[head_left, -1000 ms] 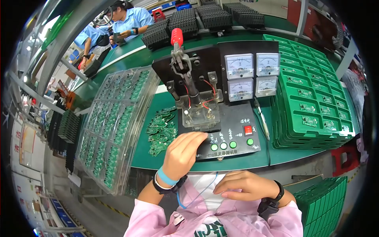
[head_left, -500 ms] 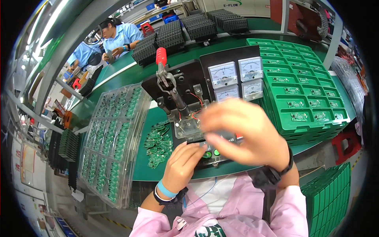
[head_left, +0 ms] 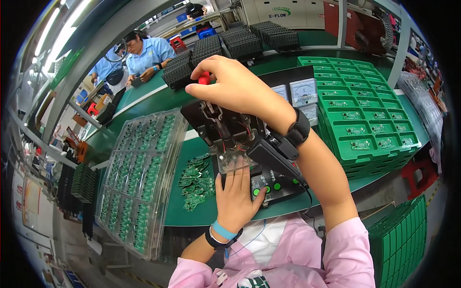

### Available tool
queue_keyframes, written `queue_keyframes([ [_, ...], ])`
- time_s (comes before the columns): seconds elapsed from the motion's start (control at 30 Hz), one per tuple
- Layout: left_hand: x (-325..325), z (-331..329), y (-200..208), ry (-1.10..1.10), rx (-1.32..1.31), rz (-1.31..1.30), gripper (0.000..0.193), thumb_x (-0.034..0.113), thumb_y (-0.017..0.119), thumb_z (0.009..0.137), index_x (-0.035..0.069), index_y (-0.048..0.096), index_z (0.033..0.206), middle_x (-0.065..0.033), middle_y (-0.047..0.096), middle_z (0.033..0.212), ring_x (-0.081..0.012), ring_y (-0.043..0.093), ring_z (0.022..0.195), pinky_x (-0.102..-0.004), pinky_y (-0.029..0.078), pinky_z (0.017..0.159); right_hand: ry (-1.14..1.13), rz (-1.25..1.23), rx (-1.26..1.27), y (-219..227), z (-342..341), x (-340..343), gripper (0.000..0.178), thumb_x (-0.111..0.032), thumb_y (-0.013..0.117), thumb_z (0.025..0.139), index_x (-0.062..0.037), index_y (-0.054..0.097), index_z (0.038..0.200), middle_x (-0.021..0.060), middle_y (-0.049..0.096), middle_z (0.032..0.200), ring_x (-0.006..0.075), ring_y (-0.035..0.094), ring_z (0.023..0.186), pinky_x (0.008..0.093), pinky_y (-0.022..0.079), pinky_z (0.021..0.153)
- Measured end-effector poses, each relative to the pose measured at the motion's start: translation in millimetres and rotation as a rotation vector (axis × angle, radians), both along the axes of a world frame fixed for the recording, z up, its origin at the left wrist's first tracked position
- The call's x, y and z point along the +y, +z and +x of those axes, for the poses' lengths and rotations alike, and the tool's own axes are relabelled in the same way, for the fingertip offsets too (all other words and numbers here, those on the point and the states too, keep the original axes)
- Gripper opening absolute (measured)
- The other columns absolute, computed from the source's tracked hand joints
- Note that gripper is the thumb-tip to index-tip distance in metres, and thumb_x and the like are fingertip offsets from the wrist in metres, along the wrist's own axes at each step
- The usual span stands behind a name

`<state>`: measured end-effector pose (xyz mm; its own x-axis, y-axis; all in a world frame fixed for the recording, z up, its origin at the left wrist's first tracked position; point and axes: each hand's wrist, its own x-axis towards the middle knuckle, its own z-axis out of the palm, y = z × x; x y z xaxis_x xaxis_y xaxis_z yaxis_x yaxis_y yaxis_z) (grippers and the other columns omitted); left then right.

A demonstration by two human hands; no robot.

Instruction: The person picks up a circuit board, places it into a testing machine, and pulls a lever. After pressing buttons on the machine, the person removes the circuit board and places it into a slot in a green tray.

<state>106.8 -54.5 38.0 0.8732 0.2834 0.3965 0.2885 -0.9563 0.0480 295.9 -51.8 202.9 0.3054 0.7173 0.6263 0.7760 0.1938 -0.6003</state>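
Observation:
A test fixture with a toggle clamp stands on the green bench in front of me. My right hand [head_left: 228, 86] is up at the clamp's red handle [head_left: 204, 78], fingers curled over it and thumb on the near side. My left hand [head_left: 234, 204] lies with fingers stretched forward. Its fingertips reach the clear plate [head_left: 236, 165] beneath the clamp, and whatever lies under them is hidden. The left thumb points at the green buttons [head_left: 256, 192] on the control box. Left of the fixture sits a loose pile of green circuit boards [head_left: 197, 182]. Panel meters [head_left: 303, 92] are partly covered by my right forearm.
Clear plastic trays [head_left: 162, 197] filled with boards are stacked at left. Stacked green trays [head_left: 338, 156] with boards in compartments stand at right. Black racks [head_left: 207, 50] line the far side. Co-workers in blue shirts [head_left: 148, 52] sit beyond, at the far left.
My right hand has moved up and left from beside the fixture onto the red handle. My left hand has slid forward, its fingers straightening toward the clear plate.

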Motion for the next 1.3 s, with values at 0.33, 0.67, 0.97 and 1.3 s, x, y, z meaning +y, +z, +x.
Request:
queue_keyframes([
  [0.33, -9.1, -0.4, 2.1, -0.103, -0.023, -0.123, 0.094, 0.064, 0.063, 0.079, -0.008, 0.046, 0.136, -0.0229, 0.043, 0.145, -0.0379, 0.037, 0.137, -0.0506, 0.028, 0.108, -0.047, -0.154, 0.128, -0.3, -1.2, 1.5, 0.055, -0.030, 0.065, 0.079, 0.0042, 0.058, 0.121, 0.0126, 0.069, 0.091, 0.0201, 0.066, 0.083, 0.0306, 0.051, 0.080],
  [0.67, -22.2, -33.7, 7.5, -0.133, 0.028, -0.186, 0.079, 0.056, 0.067, 0.080, -0.004, 0.054, 0.130, -0.0218, 0.048, 0.141, -0.0370, 0.042, 0.133, -0.0522, 0.035, 0.104, 0.104, 0.635, -0.374, -35.3, -30.0, -22.8, 0.064, 0.002, 0.070, 0.072, -0.0058, 0.052, 0.133, 0.0155, 0.061, 0.121, 0.0325, 0.061, 0.109, 0.0416, 0.044, 0.099],
  [0.97, 47.2, -59.1, -14.6, -0.150, -0.339, -0.573, 0.040, 0.016, 0.070, 0.084, 0.001, 0.062, 0.120, -0.0173, 0.057, 0.127, -0.0353, 0.055, 0.116, -0.0426, 0.044, 0.099, -0.105, -0.166, -0.290, -157.2, -79.3, -158.5, 0.057, -0.007, 0.073, 0.074, -0.0063, 0.055, 0.128, 0.0164, 0.054, 0.138, 0.0345, 0.050, 0.129, 0.0528, 0.036, 0.108],
  [1.3, 77.6, -53.6, 4.7, -0.219, -0.178, -0.580, 0.047, 0.019, 0.073, 0.082, 0.003, 0.060, 0.124, -0.0151, 0.055, 0.128, -0.0347, 0.053, 0.117, -0.0422, 0.043, 0.099, -0.189, -0.255, -0.488, -201.2, -92.7, -171.1, 0.050, -0.018, 0.070, 0.078, -0.0116, 0.062, 0.126, 0.0046, 0.061, 0.131, 0.0234, 0.056, 0.121, 0.0418, 0.038, 0.104],
])
